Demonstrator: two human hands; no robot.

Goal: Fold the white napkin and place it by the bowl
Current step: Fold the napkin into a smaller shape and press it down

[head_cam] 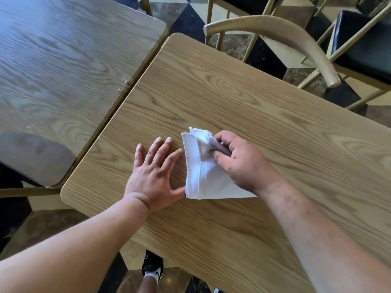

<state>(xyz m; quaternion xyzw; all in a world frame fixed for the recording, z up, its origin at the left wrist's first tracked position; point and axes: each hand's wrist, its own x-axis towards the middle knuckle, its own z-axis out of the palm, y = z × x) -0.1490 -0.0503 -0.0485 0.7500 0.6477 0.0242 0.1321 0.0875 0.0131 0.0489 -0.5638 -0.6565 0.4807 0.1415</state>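
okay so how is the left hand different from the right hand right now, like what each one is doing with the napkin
The left hand lies flat on the table with fingers spread, while the right hand is curled. The left hand holds nothing, its thumb just at the edge of the white napkin; the right hand pinches the napkin's upper folded layers. The left hand sits beside the napkin, the right hand on top of it. Both are bare and low over the same table.

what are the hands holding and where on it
The right hand pinches the folded white napkin at its upper right layers. The left hand lies flat on the table, holding nothing.
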